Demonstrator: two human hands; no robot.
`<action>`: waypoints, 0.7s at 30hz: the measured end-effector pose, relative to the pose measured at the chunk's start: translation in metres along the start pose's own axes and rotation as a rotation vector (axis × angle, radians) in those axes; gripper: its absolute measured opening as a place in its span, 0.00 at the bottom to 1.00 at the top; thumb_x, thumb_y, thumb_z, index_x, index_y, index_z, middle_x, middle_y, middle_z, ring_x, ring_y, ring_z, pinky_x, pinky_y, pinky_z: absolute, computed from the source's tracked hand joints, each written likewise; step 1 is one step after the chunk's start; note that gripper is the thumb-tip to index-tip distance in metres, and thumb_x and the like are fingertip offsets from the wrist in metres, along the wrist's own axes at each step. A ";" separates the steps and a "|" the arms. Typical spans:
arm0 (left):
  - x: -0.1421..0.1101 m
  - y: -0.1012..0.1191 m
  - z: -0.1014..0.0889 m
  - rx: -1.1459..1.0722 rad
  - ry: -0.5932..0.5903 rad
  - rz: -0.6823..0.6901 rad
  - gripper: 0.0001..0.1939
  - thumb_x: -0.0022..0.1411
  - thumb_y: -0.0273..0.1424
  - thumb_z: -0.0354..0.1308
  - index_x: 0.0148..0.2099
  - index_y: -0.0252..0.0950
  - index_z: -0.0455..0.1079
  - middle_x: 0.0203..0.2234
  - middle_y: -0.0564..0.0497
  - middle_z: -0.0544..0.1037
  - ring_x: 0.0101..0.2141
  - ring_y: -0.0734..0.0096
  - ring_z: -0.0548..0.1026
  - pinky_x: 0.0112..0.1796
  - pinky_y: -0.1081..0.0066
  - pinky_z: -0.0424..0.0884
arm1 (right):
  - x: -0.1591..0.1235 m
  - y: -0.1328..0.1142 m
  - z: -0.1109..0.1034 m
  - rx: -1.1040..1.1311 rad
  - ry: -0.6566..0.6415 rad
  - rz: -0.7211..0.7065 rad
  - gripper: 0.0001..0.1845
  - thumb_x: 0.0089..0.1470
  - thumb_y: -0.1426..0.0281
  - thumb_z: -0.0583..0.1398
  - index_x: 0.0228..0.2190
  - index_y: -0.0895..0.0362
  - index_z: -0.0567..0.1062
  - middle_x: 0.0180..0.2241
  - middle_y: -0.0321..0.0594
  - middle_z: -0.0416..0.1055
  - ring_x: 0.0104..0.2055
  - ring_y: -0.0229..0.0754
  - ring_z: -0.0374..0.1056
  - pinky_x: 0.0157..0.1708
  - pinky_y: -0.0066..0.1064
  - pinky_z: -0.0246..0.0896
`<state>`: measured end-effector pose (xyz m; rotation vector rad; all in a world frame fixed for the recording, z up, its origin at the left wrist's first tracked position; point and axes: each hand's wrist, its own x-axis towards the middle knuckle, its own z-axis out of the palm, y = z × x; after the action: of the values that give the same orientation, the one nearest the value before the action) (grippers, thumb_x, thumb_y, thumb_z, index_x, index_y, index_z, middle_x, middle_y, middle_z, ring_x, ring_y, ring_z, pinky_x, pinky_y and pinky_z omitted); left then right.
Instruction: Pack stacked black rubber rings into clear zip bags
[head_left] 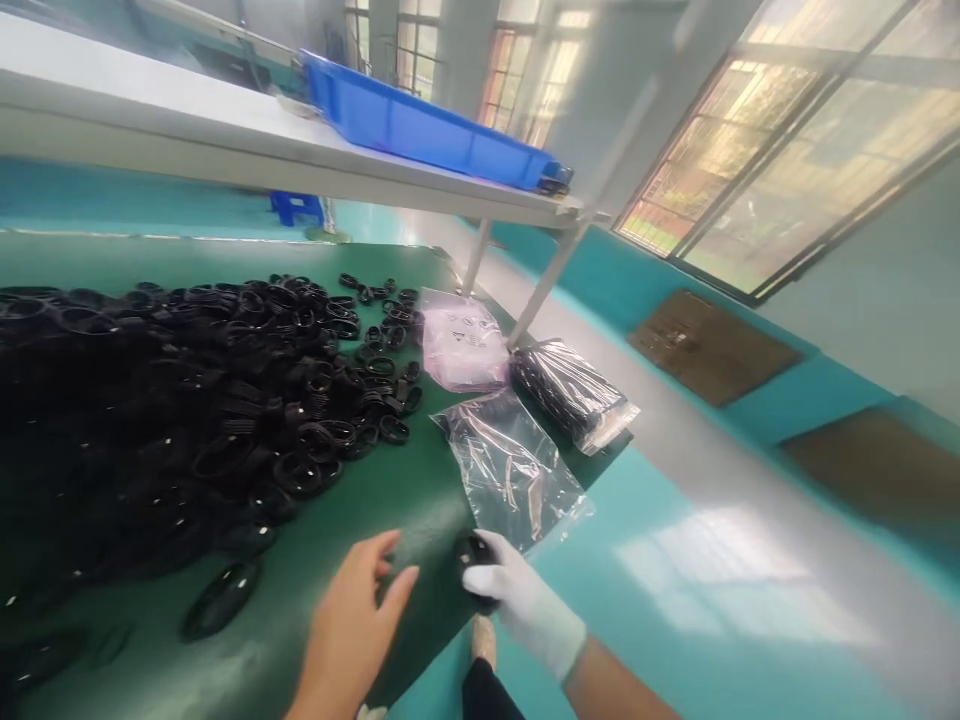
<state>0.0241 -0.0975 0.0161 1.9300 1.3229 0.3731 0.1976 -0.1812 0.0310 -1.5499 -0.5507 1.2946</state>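
Observation:
My right hand [525, 605], in a white glove, grips a glossy black oval part [471, 552] at the table's near edge. The thumb lies across it and hides some of its shape. My left hand [356, 605] is bare, with thumb and fingers apart and nothing between them, over the green tabletop [420, 485] beside the held part. A big heap of black oval ring-like parts [247, 390] covers the left of the table. One loose black oval part [221, 600] lies left of my left hand. Just beyond my right hand is a clear plastic bag [517, 465], lying flat.
A pink-tinted bag [463, 345] and a clear bag packed with black parts [574, 390] lie near the shelf post [551, 270]. Above the table, a white shelf [225, 150] carries a blue bin [427, 130]. A blue stool [296, 207] stands beyond.

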 end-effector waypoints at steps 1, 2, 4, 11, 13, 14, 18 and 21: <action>0.001 0.019 0.023 0.022 0.007 0.119 0.19 0.56 0.40 0.50 0.50 0.42 0.61 0.42 0.51 0.70 0.40 0.66 0.70 0.40 0.66 0.68 | -0.014 0.003 -0.026 0.115 0.021 -0.019 0.29 0.34 0.61 0.64 0.42 0.58 0.70 0.38 0.41 0.69 0.42 0.46 0.63 0.43 0.37 0.57; 0.001 0.039 0.051 0.065 0.006 0.253 0.18 0.55 0.37 0.52 0.48 0.42 0.62 0.43 0.50 0.69 0.43 0.65 0.69 0.43 0.65 0.66 | -0.028 0.007 -0.052 0.205 0.049 -0.031 0.27 0.36 0.61 0.64 0.40 0.58 0.70 0.38 0.41 0.69 0.41 0.45 0.63 0.43 0.36 0.57; 0.003 0.072 0.108 0.192 -0.019 0.494 0.22 0.49 0.34 0.58 0.48 0.41 0.63 0.44 0.49 0.69 0.45 0.61 0.66 0.44 0.62 0.64 | -0.048 0.018 -0.102 0.314 0.094 -0.020 0.24 0.38 0.61 0.63 0.40 0.57 0.71 0.37 0.41 0.69 0.39 0.44 0.63 0.41 0.36 0.58; 0.025 0.098 0.192 0.554 0.039 0.543 0.07 0.54 0.24 0.50 0.36 0.37 0.67 0.35 0.49 0.71 0.37 0.65 0.67 0.36 0.66 0.61 | -0.045 0.030 -0.197 0.484 -0.061 0.074 0.31 0.35 0.61 0.66 0.44 0.53 0.70 0.45 0.44 0.67 0.48 0.50 0.62 0.47 0.43 0.55; 0.028 0.105 0.182 0.499 0.022 0.435 0.09 0.58 0.25 0.46 0.31 0.37 0.67 0.29 0.51 0.71 0.33 0.69 0.67 0.33 0.70 0.60 | -0.031 0.015 -0.203 0.525 -0.277 0.058 0.32 0.37 0.60 0.65 0.47 0.53 0.68 0.49 0.45 0.64 0.52 0.51 0.58 0.50 0.45 0.52; 0.030 0.111 0.176 0.446 0.004 0.356 0.10 0.58 0.27 0.45 0.29 0.37 0.67 0.28 0.52 0.71 0.31 0.72 0.67 0.31 0.72 0.59 | -0.023 0.006 -0.205 0.546 -0.388 0.041 0.31 0.39 0.59 0.64 0.47 0.52 0.67 0.50 0.45 0.63 0.53 0.50 0.57 0.51 0.45 0.50; 0.043 0.140 0.159 0.105 -0.099 0.056 0.08 0.54 0.30 0.49 0.27 0.37 0.68 0.21 0.57 0.69 0.24 0.78 0.64 0.24 0.77 0.55 | 0.011 -0.023 -0.206 0.567 -0.663 0.010 0.29 0.39 0.57 0.63 0.45 0.53 0.69 0.46 0.44 0.66 0.51 0.48 0.60 0.50 0.46 0.50; 0.056 0.155 0.150 -0.061 -0.037 -0.014 0.09 0.53 0.31 0.49 0.28 0.36 0.70 0.19 0.57 0.70 0.23 0.77 0.65 0.25 0.77 0.57 | 0.033 -0.018 -0.206 0.549 -0.737 0.044 0.31 0.34 0.57 0.65 0.43 0.54 0.70 0.45 0.46 0.67 0.49 0.50 0.61 0.49 0.47 0.51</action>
<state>0.2429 -0.1384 0.0169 1.8678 1.2868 0.3649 0.4013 -0.2289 0.0169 -0.6120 -0.5419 1.8625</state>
